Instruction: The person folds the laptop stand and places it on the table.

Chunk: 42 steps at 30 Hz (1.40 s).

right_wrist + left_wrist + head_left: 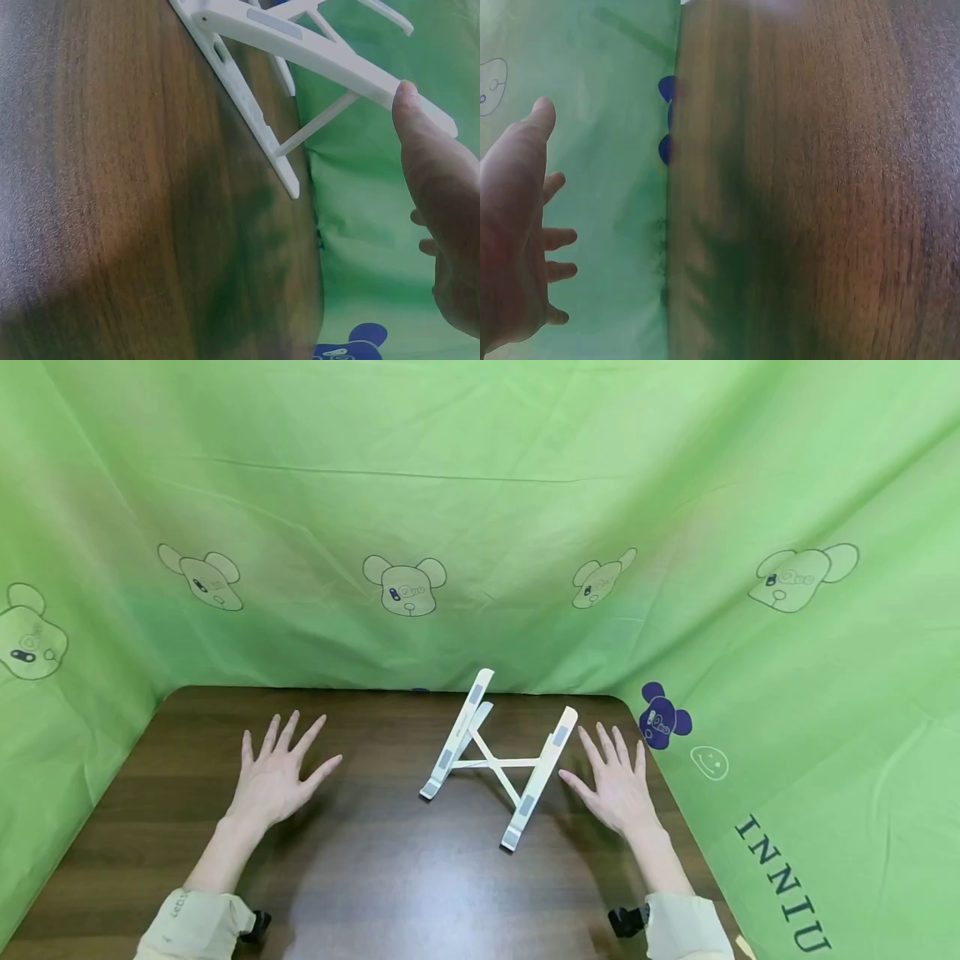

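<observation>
The right hand (615, 789), spread and gripping nothing, is just right of the white stand (537, 781), whose long rails slant away rightward on the surface (360, 827); the left hand (273, 781), equally empty, lies farther off.

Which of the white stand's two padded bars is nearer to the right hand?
The right bar: its upper end is beside the right hand, while the left bar is beyond the crossed struts.
</observation>
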Motion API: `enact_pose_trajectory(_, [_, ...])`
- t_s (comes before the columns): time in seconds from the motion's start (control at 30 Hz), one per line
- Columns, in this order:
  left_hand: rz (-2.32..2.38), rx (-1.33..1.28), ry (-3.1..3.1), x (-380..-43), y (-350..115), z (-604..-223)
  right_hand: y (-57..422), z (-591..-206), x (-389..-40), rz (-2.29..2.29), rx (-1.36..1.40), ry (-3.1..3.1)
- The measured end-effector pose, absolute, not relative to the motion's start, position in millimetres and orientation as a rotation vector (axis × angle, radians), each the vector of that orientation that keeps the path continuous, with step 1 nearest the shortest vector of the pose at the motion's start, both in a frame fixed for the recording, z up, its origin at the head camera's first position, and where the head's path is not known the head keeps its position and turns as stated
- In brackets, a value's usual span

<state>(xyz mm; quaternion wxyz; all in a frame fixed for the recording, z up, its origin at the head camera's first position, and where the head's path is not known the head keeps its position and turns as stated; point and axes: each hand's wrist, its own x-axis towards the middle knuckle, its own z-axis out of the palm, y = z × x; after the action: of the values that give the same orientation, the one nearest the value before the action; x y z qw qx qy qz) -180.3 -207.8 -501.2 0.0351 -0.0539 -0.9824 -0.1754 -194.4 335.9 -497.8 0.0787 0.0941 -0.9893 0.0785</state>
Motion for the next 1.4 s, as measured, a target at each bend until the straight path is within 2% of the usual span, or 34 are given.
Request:
enact_pose_trajectory(0.17, [-0.660, -0.192, -3.019, -187, -203, -509, 335, -503, -196, 0.268, 0.271, -2.972])
enact_pose_trajectory(0.27, [-0.950, -0.264, -2.972, -198, -192, -515, 335, -506, -195, 0.335, 0.249, -2.970])
enact_pose_trajectory(0.53, [-1.699, -0.453, -2.686, -234, -137, -531, 330, -511, -183, 0.748, 0.156, -2.988])
enact_pose_trajectory(0.73, [-2.086, -0.394, -2.568, -250, -99, -534, 320, -516, -176, 1.093, 0.096, -2.900])
enact_pose_trajectory(1.13, [-2.223, -0.385, -2.438, -263, -43, -536, 297, -526, -180, 1.850, 0.037, -2.454])
enact_pose_trajectory(1.4, [-2.172, -0.418, -2.444, -268, -26, -532, 284, -526, -184, 2.300, -0.070, -2.307])
